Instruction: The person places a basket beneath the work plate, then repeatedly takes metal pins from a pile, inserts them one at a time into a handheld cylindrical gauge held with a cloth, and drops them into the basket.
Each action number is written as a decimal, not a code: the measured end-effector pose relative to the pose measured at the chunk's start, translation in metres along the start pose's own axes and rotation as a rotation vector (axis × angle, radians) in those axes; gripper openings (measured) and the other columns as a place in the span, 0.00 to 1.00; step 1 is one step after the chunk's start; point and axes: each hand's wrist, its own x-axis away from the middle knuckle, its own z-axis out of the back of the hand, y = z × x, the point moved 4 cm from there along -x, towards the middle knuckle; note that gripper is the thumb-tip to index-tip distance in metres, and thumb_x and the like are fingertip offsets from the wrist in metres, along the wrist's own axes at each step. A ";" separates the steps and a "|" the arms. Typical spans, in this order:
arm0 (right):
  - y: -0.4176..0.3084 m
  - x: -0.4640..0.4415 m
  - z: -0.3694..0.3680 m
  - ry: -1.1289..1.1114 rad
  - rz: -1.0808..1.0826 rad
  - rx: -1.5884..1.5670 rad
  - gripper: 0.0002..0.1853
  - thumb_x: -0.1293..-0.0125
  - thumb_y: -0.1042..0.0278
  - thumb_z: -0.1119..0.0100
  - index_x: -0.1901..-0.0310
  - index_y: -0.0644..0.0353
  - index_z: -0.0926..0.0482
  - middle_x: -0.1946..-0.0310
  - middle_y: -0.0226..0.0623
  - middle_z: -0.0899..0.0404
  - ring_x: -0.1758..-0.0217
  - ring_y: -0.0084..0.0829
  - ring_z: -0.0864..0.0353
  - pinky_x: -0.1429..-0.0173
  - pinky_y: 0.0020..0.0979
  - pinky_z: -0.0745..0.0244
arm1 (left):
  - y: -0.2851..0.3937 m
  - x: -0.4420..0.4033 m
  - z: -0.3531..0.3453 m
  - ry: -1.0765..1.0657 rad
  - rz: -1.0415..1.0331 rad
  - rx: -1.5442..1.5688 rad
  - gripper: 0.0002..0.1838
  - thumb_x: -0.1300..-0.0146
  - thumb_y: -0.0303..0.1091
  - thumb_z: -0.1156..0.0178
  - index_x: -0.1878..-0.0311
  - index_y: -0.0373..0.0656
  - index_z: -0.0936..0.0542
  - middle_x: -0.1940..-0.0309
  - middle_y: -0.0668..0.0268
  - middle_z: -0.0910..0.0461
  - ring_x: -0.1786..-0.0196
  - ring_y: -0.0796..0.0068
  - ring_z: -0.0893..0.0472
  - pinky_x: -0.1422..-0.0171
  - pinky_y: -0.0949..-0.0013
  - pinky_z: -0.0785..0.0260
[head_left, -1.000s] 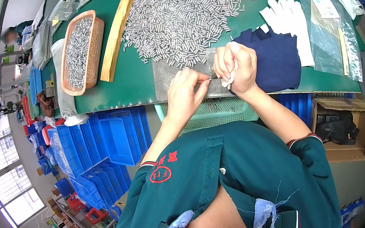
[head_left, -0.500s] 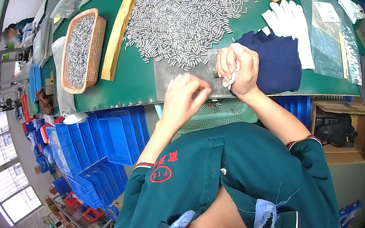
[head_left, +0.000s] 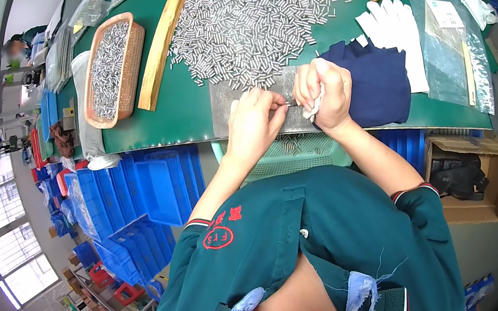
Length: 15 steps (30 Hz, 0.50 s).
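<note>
My left hand (head_left: 254,123) is closed in a pinch above the grey plate (head_left: 222,101) at the table's near edge. A small dark-silver metal pin (head_left: 289,104) shows at its thumb and fingertips, pointing toward the other hand. My right hand (head_left: 327,95) is a fist wrapped round a crumpled white cloth (head_left: 315,108), whose end sticks out below the fingers. Whatever else is inside that fist is hidden. Just beyond both hands lies a wide heap of short metal pins (head_left: 246,18), reaching onto the plate.
A pink basket (head_left: 132,71) of pins stands left, beside a wooden strip (head_left: 165,34). Navy cloth (head_left: 380,89), a white glove (head_left: 400,35) and plastic bags (head_left: 445,63) lie right. Below the edge are a green basket (head_left: 302,158) and blue bins (head_left: 157,186).
My left hand has moved slightly up and its fingertips have come together on a pin near my right fist. The right hand has barely shifted.
</note>
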 end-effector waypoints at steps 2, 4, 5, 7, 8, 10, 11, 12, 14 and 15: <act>0.000 0.000 0.000 0.000 0.005 0.002 0.22 0.33 0.61 0.65 0.86 0.58 0.43 0.93 0.33 0.42 0.92 0.21 0.47 0.85 0.24 0.46 | -0.004 0.003 -0.004 -0.001 0.063 0.080 0.06 0.51 0.31 0.37 0.70 0.45 0.24 0.75 0.69 0.28 0.67 0.69 0.27 0.62 0.66 0.40; 0.000 0.000 0.001 0.007 -0.011 -0.038 0.22 0.33 0.61 0.65 0.87 0.58 0.43 0.93 0.32 0.43 0.92 0.21 0.48 0.85 0.24 0.46 | -0.006 0.003 -0.006 0.015 0.057 0.097 0.06 0.50 0.31 0.37 0.70 0.44 0.24 0.76 0.69 0.28 0.71 0.71 0.29 0.64 0.68 0.39; 0.000 0.000 0.001 0.009 -0.009 -0.037 0.22 0.33 0.61 0.65 0.87 0.58 0.43 0.93 0.32 0.43 0.92 0.21 0.48 0.85 0.24 0.46 | -0.006 0.003 -0.006 0.035 0.053 0.114 0.05 0.50 0.31 0.37 0.70 0.43 0.23 0.78 0.69 0.29 0.75 0.73 0.31 0.66 0.69 0.39; 0.000 0.000 0.002 0.030 -0.014 -0.087 0.23 0.33 0.61 0.65 0.87 0.58 0.43 0.93 0.32 0.43 0.92 0.21 0.48 0.85 0.25 0.45 | -0.006 0.003 -0.006 0.035 0.051 0.119 0.05 0.50 0.31 0.37 0.70 0.43 0.23 0.78 0.69 0.29 0.75 0.73 0.31 0.66 0.69 0.39; -0.001 0.000 0.002 0.031 -0.013 -0.088 0.23 0.33 0.61 0.65 0.87 0.58 0.43 0.93 0.32 0.43 0.92 0.21 0.48 0.85 0.25 0.45 | -0.007 0.003 -0.006 0.035 0.052 0.123 0.05 0.50 0.31 0.37 0.70 0.43 0.23 0.78 0.69 0.29 0.75 0.74 0.31 0.66 0.69 0.39; -0.001 0.000 0.001 0.024 -0.026 -0.084 0.23 0.34 0.62 0.64 0.88 0.58 0.43 0.94 0.32 0.43 0.92 0.21 0.47 0.85 0.25 0.46 | -0.006 0.003 -0.005 0.029 0.059 0.129 0.05 0.50 0.31 0.37 0.71 0.42 0.23 0.78 0.68 0.29 0.75 0.73 0.31 0.66 0.69 0.38; 0.001 0.002 0.004 0.025 -0.028 -0.084 0.23 0.34 0.62 0.64 0.88 0.58 0.43 0.94 0.32 0.43 0.92 0.21 0.47 0.85 0.25 0.46 | -0.006 0.003 -0.005 0.023 0.065 0.135 0.05 0.50 0.30 0.37 0.71 0.42 0.24 0.78 0.68 0.29 0.76 0.73 0.31 0.66 0.69 0.38; 0.003 0.004 0.004 -0.065 0.024 -0.024 0.22 0.35 0.64 0.63 0.88 0.59 0.42 0.92 0.32 0.40 0.90 0.20 0.44 0.84 0.24 0.45 | -0.006 0.003 -0.005 0.022 0.067 0.136 0.05 0.50 0.30 0.37 0.71 0.42 0.24 0.78 0.68 0.29 0.76 0.73 0.31 0.66 0.69 0.38; 0.003 0.006 0.001 -0.156 0.073 0.037 0.21 0.36 0.66 0.61 0.88 0.61 0.41 0.91 0.31 0.38 0.88 0.19 0.41 0.82 0.23 0.45 | -0.008 0.003 -0.006 -0.026 0.085 0.149 0.06 0.50 0.30 0.37 0.71 0.44 0.25 0.76 0.67 0.28 0.70 0.69 0.27 0.63 0.67 0.40; 0.000 0.007 -0.002 -0.185 0.101 0.110 0.21 0.36 0.67 0.61 0.89 0.61 0.40 0.91 0.31 0.38 0.88 0.19 0.40 0.82 0.23 0.45 | -0.007 0.003 -0.006 -0.024 0.085 0.150 0.06 0.50 0.30 0.37 0.71 0.44 0.25 0.76 0.67 0.28 0.70 0.69 0.27 0.63 0.67 0.40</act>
